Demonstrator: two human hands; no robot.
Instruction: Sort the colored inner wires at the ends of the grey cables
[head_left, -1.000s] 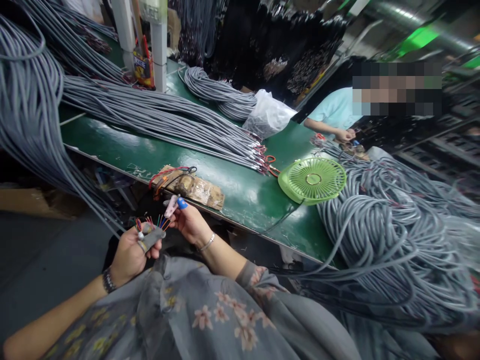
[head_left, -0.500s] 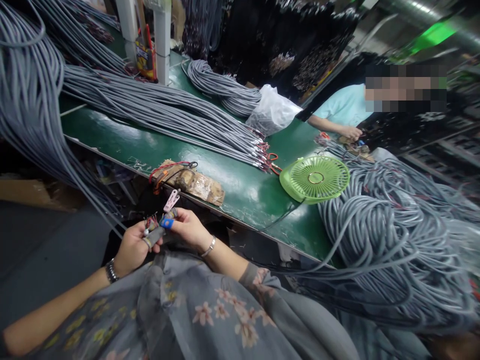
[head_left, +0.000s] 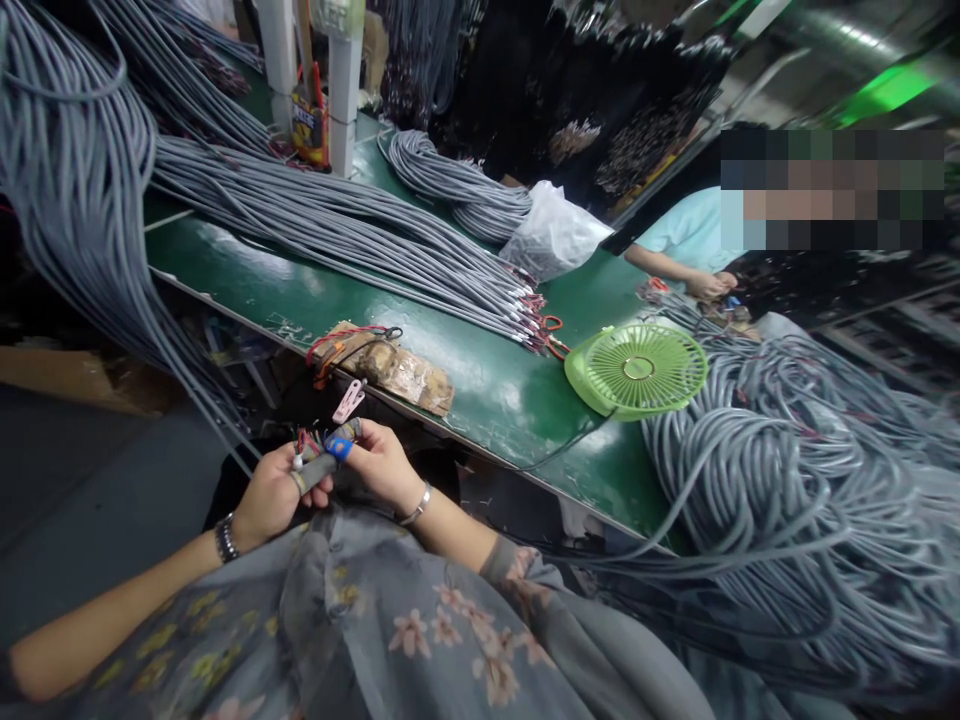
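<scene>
Between both hands, grey cable end (head_left: 319,468), wires pointing up-left.

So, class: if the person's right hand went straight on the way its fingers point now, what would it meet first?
The right hand points left toward the left hand, so it would probably first meet the grey cable end with coloured wires held there; depth is hard to judge.

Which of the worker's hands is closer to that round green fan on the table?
The right hand. It sits just below the table edge, on the side toward the round green fan. The left hand is beside it, farther from the fan, gripping the grey cable end.
</scene>
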